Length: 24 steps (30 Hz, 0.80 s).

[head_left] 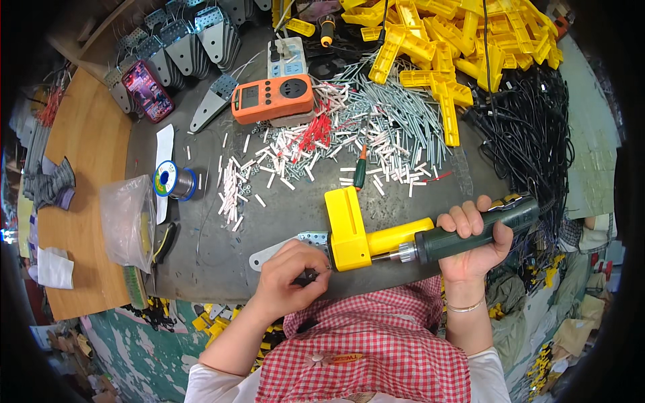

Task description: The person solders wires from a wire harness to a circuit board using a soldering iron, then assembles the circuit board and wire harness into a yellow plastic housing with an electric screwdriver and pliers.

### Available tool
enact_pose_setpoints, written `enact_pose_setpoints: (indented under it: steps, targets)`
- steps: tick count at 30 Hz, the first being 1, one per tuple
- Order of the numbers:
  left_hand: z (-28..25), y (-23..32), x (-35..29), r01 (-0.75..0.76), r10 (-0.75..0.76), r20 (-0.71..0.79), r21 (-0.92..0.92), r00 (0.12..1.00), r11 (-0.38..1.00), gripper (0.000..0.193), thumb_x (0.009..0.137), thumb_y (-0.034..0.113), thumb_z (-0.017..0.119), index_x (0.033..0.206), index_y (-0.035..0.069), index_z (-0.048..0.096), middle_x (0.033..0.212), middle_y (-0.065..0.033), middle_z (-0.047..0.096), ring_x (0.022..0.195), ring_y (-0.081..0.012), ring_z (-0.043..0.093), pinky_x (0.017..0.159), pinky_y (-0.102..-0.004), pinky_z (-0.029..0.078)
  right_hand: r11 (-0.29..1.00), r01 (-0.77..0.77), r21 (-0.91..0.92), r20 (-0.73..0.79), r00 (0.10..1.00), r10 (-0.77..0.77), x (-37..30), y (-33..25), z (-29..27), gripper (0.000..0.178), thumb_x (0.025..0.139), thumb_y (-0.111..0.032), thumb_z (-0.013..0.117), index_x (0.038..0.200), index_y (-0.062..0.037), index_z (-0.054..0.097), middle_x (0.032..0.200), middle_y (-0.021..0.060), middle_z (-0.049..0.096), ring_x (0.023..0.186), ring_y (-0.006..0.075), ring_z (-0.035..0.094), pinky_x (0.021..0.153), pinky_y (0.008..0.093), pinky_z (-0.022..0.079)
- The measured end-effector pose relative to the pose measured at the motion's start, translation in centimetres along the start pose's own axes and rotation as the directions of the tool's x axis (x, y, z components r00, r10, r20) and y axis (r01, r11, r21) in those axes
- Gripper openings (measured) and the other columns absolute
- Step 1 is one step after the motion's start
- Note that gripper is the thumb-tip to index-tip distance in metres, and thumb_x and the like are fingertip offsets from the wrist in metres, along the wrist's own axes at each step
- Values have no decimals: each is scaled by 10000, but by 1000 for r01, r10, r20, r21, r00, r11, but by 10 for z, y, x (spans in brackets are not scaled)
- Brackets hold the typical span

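My right hand point(474, 235) is wrapped round a dark green electric screwdriver point(453, 236). Its metal bit points left, into the lower side of a yellow plastic housing point(349, 232) with a tubular handle. From the housing's left side, a grey metal plate point(270, 256) with a perforated strip sticks out flat above the table. Over that plate my left hand point(293, 274) is closed in a pinch, thumb and forefinger tips against the housing's left edge. Whatever lies between those fingertips is too small to make out.
Long screws point(410, 111) and short white tubes point(232, 191) lie scattered beyond. Yellow housings point(437, 40) are heaped at the back, black cables point(531, 134) on the right. An orange meter point(272, 98), a solder spool point(173, 180), a small screwdriver point(360, 171) and pliers point(164, 242) sit nearby.
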State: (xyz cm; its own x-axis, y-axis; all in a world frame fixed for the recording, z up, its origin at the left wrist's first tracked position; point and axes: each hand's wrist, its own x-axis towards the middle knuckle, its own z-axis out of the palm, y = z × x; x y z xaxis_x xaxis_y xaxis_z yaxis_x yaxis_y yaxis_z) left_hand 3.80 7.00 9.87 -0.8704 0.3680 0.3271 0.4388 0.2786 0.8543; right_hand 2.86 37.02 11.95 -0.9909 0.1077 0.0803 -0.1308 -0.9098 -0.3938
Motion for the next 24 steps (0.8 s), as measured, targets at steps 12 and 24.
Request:
enact_pose_setpoints:
  steps: [12,24]
  targets:
    - [1,-5,0,-28,27,-38,-31,999,999,179,700,-76,795,832,21,722,862,-101,748,808,-250,729,756,-364,566,999,9,-31,-110,994,-12,-7,2,4,337,749,-340,663,1027,-148,672,714,1,534,720,188,484,781,369,412]
    - [1,13,-11,276,-282,-76,-79,956,958,352,720,-69,860,1028,17,714,1076,-103,695,929,-172,652,804,-280,526,-480,-136,-867,-13,968,-250,155,-84,-12,646,847,-146,769,1367,85,463,1121,321,661,1057,460,663,946,450,531]
